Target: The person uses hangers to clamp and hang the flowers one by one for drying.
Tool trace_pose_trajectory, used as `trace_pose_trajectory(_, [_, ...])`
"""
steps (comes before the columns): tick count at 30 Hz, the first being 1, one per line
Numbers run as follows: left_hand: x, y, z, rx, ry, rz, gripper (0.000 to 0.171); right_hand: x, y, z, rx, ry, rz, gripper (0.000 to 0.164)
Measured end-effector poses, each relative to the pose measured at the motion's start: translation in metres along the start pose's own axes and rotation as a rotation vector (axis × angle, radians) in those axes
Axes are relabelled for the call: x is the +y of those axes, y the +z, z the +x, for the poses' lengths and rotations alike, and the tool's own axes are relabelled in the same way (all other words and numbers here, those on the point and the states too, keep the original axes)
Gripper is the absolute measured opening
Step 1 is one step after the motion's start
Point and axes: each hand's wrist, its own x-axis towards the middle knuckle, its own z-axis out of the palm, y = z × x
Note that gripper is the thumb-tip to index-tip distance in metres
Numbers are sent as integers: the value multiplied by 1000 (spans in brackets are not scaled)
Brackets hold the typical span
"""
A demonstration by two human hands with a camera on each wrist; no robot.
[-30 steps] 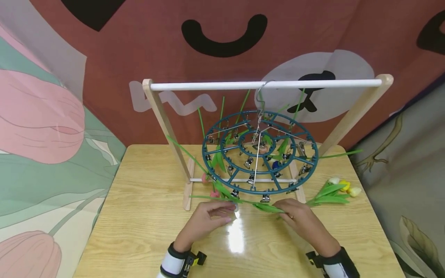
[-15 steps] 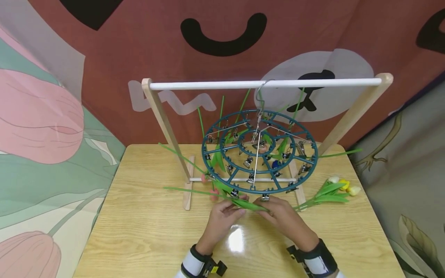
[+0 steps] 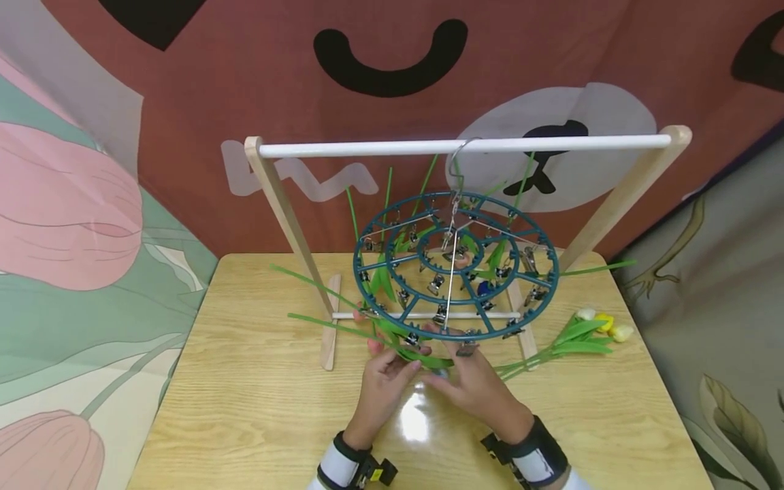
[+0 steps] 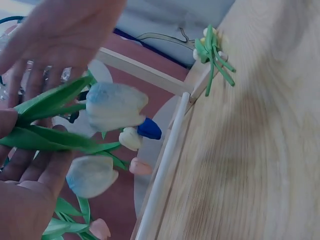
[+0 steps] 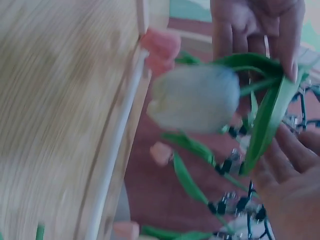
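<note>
A blue-tinged white artificial tulip (image 5: 197, 97) with green leaves lies at the front rim of a teal round clip hanger (image 3: 505, 329). My left hand (image 3: 382, 381) pinches its stem and leaves, thumb on top, as the left wrist view shows. My right hand (image 3: 474, 384) is beside it, fingers extended behind the leaves and close to the hanger's metal clips (image 3: 412, 339). A second bluish-white tulip (image 4: 92, 175) shows just below the first in the left wrist view. The held tulip's bare stem (image 3: 331, 325) points left.
The hanger hooks over the white bar (image 3: 367, 148) of a wooden stand. Pink tulips (image 5: 161, 153) and a blue tulip (image 4: 149, 129) hang among its clips. White and yellow tulips (image 3: 605, 323) lie on the table (image 3: 245, 408) at right.
My left hand has moved right and taken the tulip's stem. My right hand has moved left with the tulip, then loosened its grip and straightened its fingers near the clips.
</note>
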Motion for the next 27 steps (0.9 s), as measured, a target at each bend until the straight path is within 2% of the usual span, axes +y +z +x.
trace_pose_trajectory(4, [1, -1, -2, 4, 31, 88, 21, -9, 9, 8, 98, -91, 59, 78])
trace_pose_trajectory(8, [0, -2, -4, 33, 15, 174, 16, -17, 13, 18, 189, -156, 84, 71])
trace_pose_trajectory(12, [1, -2, -3, 42, -10, 164, 17, -26, 10, 30, 284, -155, 123, 60])
trace_pose_trajectory(15, [1, -2, -1, 39, -4, 137, 20, -30, 5, 39, 339, -161, 167, 40])
trace_pose_trajectory(17, [2, -2, 0, 36, 11, 120, 20, -32, 2, 44, 352, -171, 196, 31])
trace_pose_trajectory(21, [4, -3, 0, 39, 16, 95, 21, -34, -2, 47, 341, -169, 235, 36])
trace_pose_trajectory(27, [6, -6, 1, 46, -4, 122, 21, -34, -6, 45, 282, -111, 332, 36])
